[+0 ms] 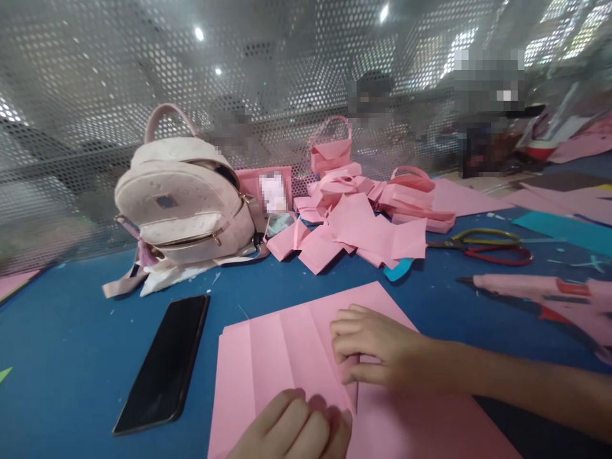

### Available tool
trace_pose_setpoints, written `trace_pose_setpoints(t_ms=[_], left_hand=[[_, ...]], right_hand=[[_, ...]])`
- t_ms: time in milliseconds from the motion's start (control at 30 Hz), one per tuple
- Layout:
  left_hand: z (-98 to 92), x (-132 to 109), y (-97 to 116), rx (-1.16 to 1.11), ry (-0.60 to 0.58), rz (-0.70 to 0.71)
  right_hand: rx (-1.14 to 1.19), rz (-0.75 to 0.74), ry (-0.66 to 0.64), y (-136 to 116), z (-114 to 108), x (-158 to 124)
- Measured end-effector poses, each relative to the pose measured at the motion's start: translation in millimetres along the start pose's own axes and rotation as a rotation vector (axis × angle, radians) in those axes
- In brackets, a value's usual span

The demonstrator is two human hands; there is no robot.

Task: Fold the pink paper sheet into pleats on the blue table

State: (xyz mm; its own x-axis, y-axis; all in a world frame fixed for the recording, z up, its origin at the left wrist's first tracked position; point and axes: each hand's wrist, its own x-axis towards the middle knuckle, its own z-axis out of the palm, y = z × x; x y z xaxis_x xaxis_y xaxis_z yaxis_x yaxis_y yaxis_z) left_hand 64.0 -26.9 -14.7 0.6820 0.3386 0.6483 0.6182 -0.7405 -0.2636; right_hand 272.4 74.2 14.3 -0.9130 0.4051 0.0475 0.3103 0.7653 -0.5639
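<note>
A large pink paper sheet [272, 347] lies before me, with several creases running along its left part. My right hand [375, 347] rests on it, fingers curled and thumb bent in, gripping the paper along a raised fold. Lower down, my left hand [299, 428] is closed at the near end of the same fold; its fingertips are hidden behind the knuckles. A black phone [165, 363] lies left of the sheet. Beyond the paper is a heap of folded pink paper pieces [356, 223].
A pale pink backpack [191, 197] stands at the back left against a perforated metal screen [287, 76]. To the right lie scissors [492, 245] with yellow and red handles and a pink glue gun [549, 290]. Blue paper [568, 229] and scraps lie farther right on the blue table [62, 357].
</note>
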Motion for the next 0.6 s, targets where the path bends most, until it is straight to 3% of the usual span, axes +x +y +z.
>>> trace_pose_setpoints(t_ms=[100,300,467,600], left_hand=[[-2.9,1,-1,-0.003,-0.049,0.018],[8.7,-10,7,-0.011,0.031,-0.036],[1.8,-3,2,0.012,-0.062,0.029],[-1.7,0,-2,-0.001,-0.003,-0.009]], right_hand=[[-0.066,-0.013,0.041,-2,6,-2],[-0.130,0.035,0.096,-4,16,-6],[-0.141,0.039,0.134,-7,18,-5],[-0.148,0.050,0.149,-8,19,-6]])
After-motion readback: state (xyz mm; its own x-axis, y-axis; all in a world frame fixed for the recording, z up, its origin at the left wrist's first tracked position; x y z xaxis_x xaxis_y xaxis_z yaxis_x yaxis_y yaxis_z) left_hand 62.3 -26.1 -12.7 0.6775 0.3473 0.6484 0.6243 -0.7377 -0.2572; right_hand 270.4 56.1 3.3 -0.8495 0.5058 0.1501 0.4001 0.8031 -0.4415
